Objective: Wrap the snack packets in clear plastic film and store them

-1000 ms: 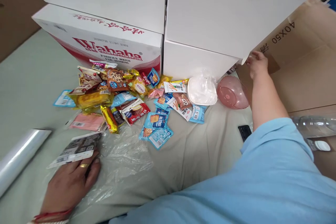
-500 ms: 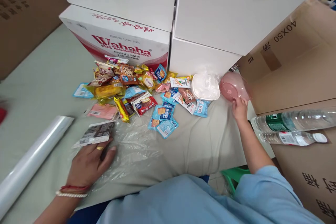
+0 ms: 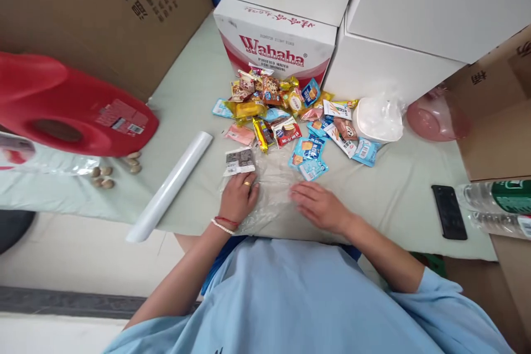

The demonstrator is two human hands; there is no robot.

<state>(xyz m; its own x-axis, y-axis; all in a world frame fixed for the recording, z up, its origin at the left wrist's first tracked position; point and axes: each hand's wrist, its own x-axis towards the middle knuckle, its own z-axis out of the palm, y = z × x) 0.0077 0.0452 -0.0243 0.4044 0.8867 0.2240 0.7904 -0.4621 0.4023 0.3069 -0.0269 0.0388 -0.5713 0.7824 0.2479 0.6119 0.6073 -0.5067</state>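
My left hand [image 3: 240, 197] lies palm down with its fingers stretched out at the lower edge of a dark packet with white ends [image 3: 239, 161]. Its thumb is apart from the fingers. On crinkled clear plastic film [image 3: 271, 191] rests my right hand [image 3: 318, 206], fingers extended and nothing visibly held. Just beyond it are blue snack packets [image 3: 307, 150]. A pile of wrapped snacks, including a red-and-white packet [image 3: 286, 130], a yellow one [image 3: 260, 134] and a pink one [image 3: 240, 134], lies ahead of both hands.
A white bowl [image 3: 378, 131] and a pink bowl [image 3: 427, 121] stand at the right. Near the right edge are a phone [image 3: 449, 212] and bottles [image 3: 508, 197]. Leftward lie a plastic roll [image 3: 170, 185], small round brown things [image 3: 107, 183] and a red jug [image 3: 78, 105]. A Wahaba carton [image 3: 274, 47] stands behind.
My right hand has left the pink bowl and come back to the plastic film near my left hand. The view has shifted left, showing the red jug. The left hand stays by the dark packet.
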